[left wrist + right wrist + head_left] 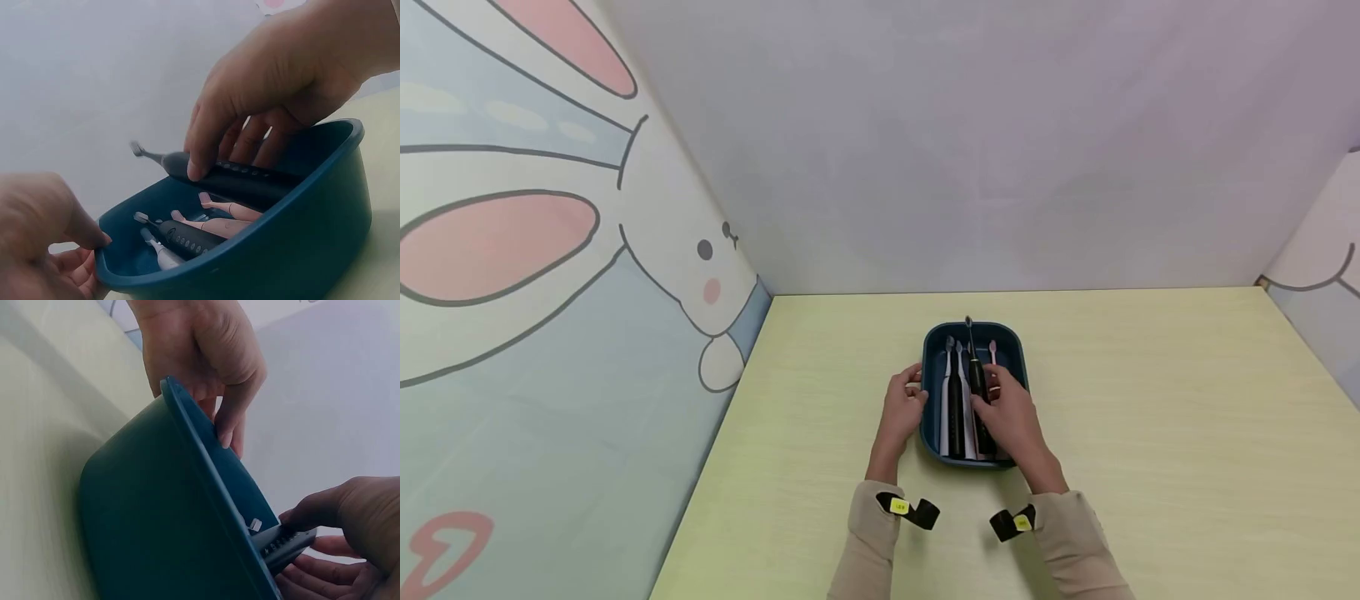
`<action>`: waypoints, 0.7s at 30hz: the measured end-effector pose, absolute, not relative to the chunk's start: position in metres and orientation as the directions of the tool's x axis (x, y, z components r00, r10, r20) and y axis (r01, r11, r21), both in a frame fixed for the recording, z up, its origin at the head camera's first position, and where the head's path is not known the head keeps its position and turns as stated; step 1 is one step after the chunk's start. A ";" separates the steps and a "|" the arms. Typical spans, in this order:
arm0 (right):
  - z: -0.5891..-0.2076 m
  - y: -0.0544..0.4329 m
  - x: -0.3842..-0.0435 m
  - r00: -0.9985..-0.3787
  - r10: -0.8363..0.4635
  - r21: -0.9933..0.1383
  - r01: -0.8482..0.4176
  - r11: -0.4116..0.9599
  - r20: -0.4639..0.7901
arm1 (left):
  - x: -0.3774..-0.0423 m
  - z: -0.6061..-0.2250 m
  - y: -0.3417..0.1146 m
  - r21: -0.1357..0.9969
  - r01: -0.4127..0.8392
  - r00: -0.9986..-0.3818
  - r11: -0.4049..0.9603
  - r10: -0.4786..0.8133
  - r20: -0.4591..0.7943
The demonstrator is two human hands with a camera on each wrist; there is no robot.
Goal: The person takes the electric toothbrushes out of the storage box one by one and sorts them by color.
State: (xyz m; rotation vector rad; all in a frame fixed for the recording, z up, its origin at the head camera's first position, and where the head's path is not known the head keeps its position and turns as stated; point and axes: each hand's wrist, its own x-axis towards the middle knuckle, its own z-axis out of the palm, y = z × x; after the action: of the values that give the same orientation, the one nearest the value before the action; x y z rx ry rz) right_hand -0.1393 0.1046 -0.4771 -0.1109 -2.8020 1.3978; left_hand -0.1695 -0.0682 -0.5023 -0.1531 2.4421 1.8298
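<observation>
A dark teal plastic basin [319, 231] holds several electric toothbrushes. My right hand [1011, 412] pinches a black electric toothbrush [237, 184] between thumb and fingers. Its brush head tilts up above the rim, while the lower handle is still inside the basin. At the basin's left side, my left hand [897, 412] grips the rim, thumb on top and fingers outside. Lying in the basin are another black toothbrush [955, 417], white toothbrushes [945, 425] and pink toothbrushes [225, 226]. The right hand partly hides the basin's right side in the head view.
The basin stands on a pale yellow table [1150, 433]. A plain light wall [1000, 167] rises behind it. On the left is a wall panel with a cartoon rabbit [685, 275]. Both wrists carry black straps [917, 512] with yellow tags.
</observation>
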 end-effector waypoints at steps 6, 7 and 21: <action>-0.477 0.104 -0.140 -0.993 0.082 -0.851 -0.030 0.524 0.085 | -0.170 -0.501 -0.068 0.951 -0.132 -0.991 0.281 -0.032 -0.128; -0.476 0.104 -0.141 -0.991 0.085 -0.854 -0.048 0.519 0.107 | -0.170 -0.501 -0.068 0.950 -0.133 -0.991 0.281 -0.034 -0.128; -0.465 0.110 -0.143 -0.922 0.134 -0.845 -0.266 0.464 0.363 | -0.172 -0.501 -0.067 0.956 -0.127 -0.992 0.266 -0.036 -0.122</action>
State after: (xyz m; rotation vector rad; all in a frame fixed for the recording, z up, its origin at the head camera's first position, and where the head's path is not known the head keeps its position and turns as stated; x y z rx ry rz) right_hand -0.1434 0.1095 -0.4654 0.1110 -2.3378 1.4484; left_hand -0.1722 -0.0673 -0.5007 -0.1580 2.4383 1.8522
